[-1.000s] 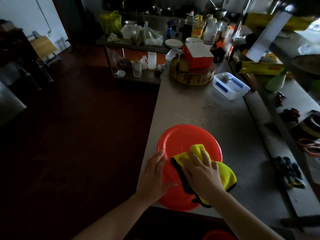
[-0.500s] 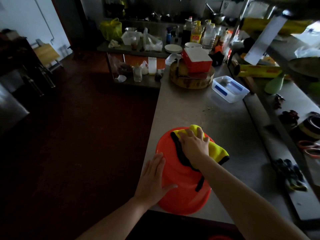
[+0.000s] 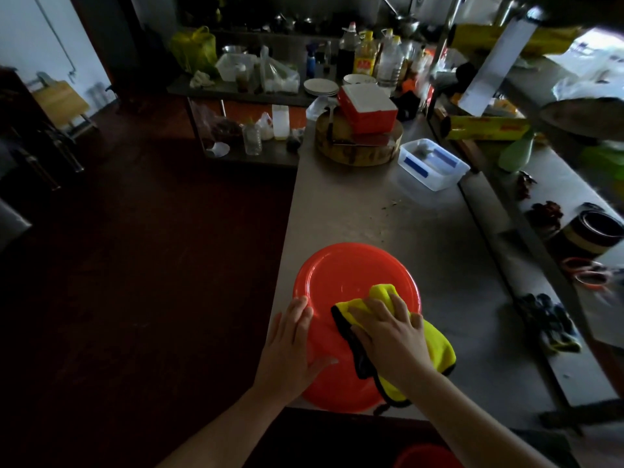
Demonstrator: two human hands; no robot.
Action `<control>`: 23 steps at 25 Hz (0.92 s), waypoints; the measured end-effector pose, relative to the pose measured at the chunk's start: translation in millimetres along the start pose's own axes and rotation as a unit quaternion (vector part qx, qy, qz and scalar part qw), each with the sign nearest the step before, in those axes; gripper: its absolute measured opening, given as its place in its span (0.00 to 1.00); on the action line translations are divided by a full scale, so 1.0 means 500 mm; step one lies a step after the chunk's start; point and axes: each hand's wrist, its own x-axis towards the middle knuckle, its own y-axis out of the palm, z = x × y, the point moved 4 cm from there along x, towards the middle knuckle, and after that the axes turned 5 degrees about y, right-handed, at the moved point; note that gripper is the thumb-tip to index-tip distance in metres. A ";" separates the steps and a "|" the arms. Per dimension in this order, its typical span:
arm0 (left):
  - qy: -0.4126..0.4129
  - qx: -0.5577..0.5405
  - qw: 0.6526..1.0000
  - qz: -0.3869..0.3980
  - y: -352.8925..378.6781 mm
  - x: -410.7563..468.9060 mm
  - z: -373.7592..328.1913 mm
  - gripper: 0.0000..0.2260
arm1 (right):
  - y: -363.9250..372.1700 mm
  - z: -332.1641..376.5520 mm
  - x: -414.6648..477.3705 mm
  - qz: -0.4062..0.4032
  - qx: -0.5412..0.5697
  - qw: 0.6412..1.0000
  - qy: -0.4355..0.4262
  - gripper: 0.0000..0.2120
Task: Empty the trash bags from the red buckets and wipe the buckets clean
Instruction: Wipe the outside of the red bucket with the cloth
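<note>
Presses a yellow cloth (image 3: 435, 346) down on the red bucket (image 3: 344, 275) with the right hand (image 3: 388, 336), palm down, with fingers spread and close to straight. Pinches nothing, curls round nothing; simply bears flat on the cloth, with a fold poking out ahead of the fingertips and the bulk of it trailing off to the right of the wrist.

Steadies the same bucket with the left hand (image 3: 290, 346), just left of the cloth hand and apart from it. Lies open against the left flank, fingers pointing away from the body, thumb splayed toward the cloth. Grips nothing.

Appears to be bottom-up on the counter (image 3: 371, 211), right at the near edge, with the round base facing up, so with its axis pointing up between the two hands and no long side to favour.

Matters most for the coming stroke: bare base ahead of the right hand and to its left, covered part directly beneath it. Puts the right hand nearer to that unwiped patch, already in contact through the cloth; leaves the left only as a brace.

Probably calls for a sweep forward and leftward. Risks nudging the bucket off the near edge on any pull back toward the body.
</note>
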 end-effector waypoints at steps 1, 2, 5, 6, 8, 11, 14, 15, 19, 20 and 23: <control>-0.003 -0.002 1.000 0.002 -0.001 0.002 0.000 0.45 | 0.000 0.002 0.022 0.001 -0.005 1.000 0.002 0.23; -0.004 -0.005 1.000 0.005 0.001 0.005 -0.001 0.46 | -0.003 0.002 0.048 -0.005 -0.007 1.000 0.006 0.21; -0.004 -0.011 1.000 0.004 0.003 0.009 0.002 0.46 | -0.027 0.000 0.142 -0.025 -0.004 0.999 0.033 0.20; -0.003 -0.011 1.000 0.004 0.004 0.009 0.003 0.46 | -0.032 -0.003 0.170 -0.031 -0.005 0.998 0.045 0.20; -0.006 -0.012 1.000 0.005 0.005 0.008 0.001 0.46 | -0.041 -0.006 0.205 -0.038 -0.012 0.997 0.061 0.19; -0.006 -0.006 1.000 -0.008 0.002 0.006 -0.002 0.45 | -0.041 -0.003 0.191 -0.042 -0.005 0.997 0.062 0.19; -0.009 -0.004 1.000 -0.005 0.003 0.006 -0.005 0.46 | -0.027 -0.022 0.107 -0.033 0.008 0.997 0.069 0.20; -0.009 -0.005 1.000 -0.003 0.004 0.006 -0.006 0.46 | -0.018 -0.032 0.074 -0.029 0.012 0.997 0.067 0.20; -0.007 -0.013 1.000 -0.001 0.006 0.000 -0.004 0.46 | 0.004 -0.040 -0.024 -0.052 0.022 0.997 0.043 0.20; -0.012 -0.019 1.000 0.004 0.006 0.000 -0.004 0.46 | 0.005 -0.040 -0.027 -0.064 0.025 0.997 0.043 0.20; -0.023 -0.032 0.999 0.009 0.005 0.004 -0.003 0.45 | 0.003 -0.043 0.026 -0.042 0.025 0.998 0.044 0.19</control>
